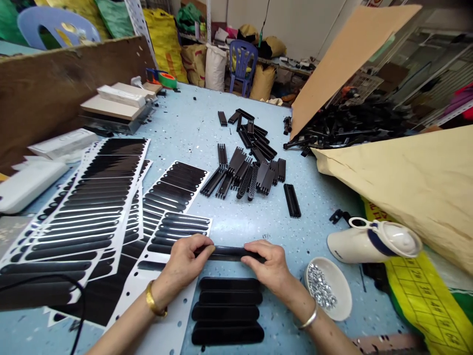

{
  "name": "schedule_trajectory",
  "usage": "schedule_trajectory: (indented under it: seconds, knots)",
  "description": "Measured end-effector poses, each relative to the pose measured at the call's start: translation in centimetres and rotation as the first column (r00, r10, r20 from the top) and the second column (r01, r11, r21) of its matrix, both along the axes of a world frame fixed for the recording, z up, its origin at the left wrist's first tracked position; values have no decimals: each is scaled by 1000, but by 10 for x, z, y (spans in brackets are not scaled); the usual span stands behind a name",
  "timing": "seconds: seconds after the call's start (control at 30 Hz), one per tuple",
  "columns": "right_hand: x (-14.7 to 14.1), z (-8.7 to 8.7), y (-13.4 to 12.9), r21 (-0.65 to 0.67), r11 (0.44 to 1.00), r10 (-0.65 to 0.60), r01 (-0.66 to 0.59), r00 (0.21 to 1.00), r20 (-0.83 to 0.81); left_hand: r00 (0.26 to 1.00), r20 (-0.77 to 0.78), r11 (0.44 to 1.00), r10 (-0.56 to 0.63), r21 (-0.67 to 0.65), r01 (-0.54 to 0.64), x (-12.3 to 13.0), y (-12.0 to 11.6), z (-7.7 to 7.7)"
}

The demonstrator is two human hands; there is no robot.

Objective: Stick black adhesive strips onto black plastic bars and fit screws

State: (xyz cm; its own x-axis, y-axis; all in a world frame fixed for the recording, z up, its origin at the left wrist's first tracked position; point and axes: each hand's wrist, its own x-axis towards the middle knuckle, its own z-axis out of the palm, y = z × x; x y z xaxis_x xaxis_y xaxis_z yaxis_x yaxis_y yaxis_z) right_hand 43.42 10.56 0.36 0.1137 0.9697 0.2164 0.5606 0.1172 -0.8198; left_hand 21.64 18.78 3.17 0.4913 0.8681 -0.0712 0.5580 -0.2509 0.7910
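Both hands hold a long black strip (229, 252) level above the table, one at each end. My left hand (189, 259) pinches its left end between thumb and fingers. The right end is gripped by my right hand (269, 264), with the fingertips along its edge. Just below lie several glossy black strips with rounded ends (226, 312), stacked in a neat column. Under my left forearm is a white backing sheet (162, 296) that bears black stickers (179, 231). Whether the held piece is one part or a sticker on a part, I cannot tell.
More sticker sheets (92, 197) overlap at the left. Loose black plastic parts (244, 167) are heaped mid-table, with a single part (292, 200) nearby. At right are a white bowl rim (347, 291) around shiny metal pieces (320, 286), a cream lidded mug (354, 245) and cardboard (343, 54).
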Motion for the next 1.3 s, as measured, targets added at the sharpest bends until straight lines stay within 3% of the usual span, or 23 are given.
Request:
schedule_trajectory:
  seconds: [0.27, 0.63, 0.8, 0.93, 1.07, 1.2, 1.3]
  knots:
    - [2, -4, -4, -44, 998, -45, 37, 980, -193, 999, 28, 999, -33, -32, 34, -1, 3, 1]
    - [4, -1, -7, 0, 1000, 17, -17, 989, -148, 999, 26, 999, -29, -18, 29, -3, 4, -7]
    - [9, 1, -8, -61, 998, 7, -21, 975, -221, 998, 36, 999, -51, 3, 51, -4, 6, -7]
    - [20, -2, -9, -111, 985, -165, 135, 933, -321, 998, 3, 998, -63, 30, 63, -4, 7, -5]
    - [26, -2, -9, -89, 968, -249, 237, 953, -170, 996, -53, 990, -66, 121, 72, -5, 5, -5]
    - [16, -6, -6, -55, 966, -256, 254, 966, -32, 997, -48, 904, -60, 422, 74, 3, -2, -10]
    - [5, -13, -2, -48, 959, -275, 278, 960, 55, 954, -132, 800, -271, 521, 299, 15, -10, -15]
